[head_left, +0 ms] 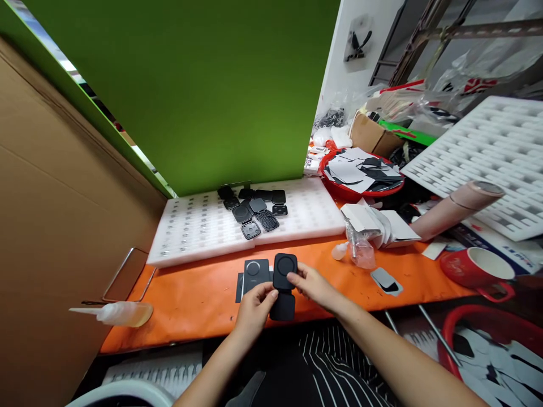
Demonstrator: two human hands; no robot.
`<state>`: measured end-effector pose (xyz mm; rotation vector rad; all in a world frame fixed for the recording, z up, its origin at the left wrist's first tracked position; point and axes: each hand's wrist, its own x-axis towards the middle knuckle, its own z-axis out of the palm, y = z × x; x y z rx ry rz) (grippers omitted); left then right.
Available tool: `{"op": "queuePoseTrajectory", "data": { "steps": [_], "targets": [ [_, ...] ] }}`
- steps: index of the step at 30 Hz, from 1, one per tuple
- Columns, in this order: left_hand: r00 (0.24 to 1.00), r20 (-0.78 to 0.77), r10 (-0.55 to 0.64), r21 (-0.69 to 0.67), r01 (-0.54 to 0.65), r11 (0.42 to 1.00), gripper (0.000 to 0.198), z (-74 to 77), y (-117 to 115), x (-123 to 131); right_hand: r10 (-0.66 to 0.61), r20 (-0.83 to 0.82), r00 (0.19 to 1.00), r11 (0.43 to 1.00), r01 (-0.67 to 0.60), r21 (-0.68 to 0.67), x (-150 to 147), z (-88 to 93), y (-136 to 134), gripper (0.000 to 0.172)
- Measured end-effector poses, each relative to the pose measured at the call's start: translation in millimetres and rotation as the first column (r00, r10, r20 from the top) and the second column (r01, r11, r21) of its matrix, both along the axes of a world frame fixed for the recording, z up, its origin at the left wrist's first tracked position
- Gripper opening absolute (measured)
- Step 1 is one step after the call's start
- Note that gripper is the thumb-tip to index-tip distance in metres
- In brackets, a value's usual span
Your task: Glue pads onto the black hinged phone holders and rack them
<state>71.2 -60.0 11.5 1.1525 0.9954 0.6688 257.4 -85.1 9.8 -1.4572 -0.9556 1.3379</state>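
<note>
A black two-panel folding pad (pixel 285 270) is held unfolded above the front of the orange table, a ring mark on its upper panel. My left hand (pixel 255 307) pinches its left edge near the hinge. My right hand (pixel 313 284) grips the right edge of the upper panel, thumb on its face. Just behind my left hand, a dark flat card or box with a light ring (pixel 255 272) lies on the table. Several similar black folding pads (pixel 242 212) rest on the white foam board (pixel 195 223) at the back.
The orange table (pixel 190 299) carries a glue bottle (pixel 124 314) at left and a small bottle (pixel 340 251) at right. Farther right are a red mug (pixel 477 271), a pink flask (pixel 460 209) and a red basin (pixel 360 193) of scraps. A green panel (pixel 182 90) stands behind.
</note>
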Motion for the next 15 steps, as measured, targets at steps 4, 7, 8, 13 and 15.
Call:
{"op": "queuePoseTrajectory", "data": {
  "steps": [4,7,8,13,15],
  "targets": [
    [0.975,0.044,0.22,-0.157,-0.21,0.965,0.037,0.3,-6,-5,0.008,0.193,0.981,0.964,-0.06,0.261,-23,3.3,-19,0.03],
    [0.964,0.174,0.198,-0.538,-0.075,0.839,0.045,9.8,-12,-6,0.107,0.479,0.871,0.775,-0.375,0.509,-31,1.2,-36,0.029],
    [0.959,0.232,0.162,-0.592,0.007,0.806,0.045,13.5,-13,-4,0.104,0.543,0.833,0.722,-0.439,0.535,-31,-1.1,-40,0.032],
    [0.964,0.257,0.061,-0.553,0.096,0.827,0.04,22.9,-14,8,-0.234,0.332,0.914,0.912,0.088,0.401,-22,-11.0,-41,0.03],
    [0.971,0.239,0.01,-0.552,0.128,0.824,0.043,21.0,-12,13,-0.238,0.149,0.96,0.96,0.209,0.187,-18,-9.1,-30,0.035]
  ]
}}
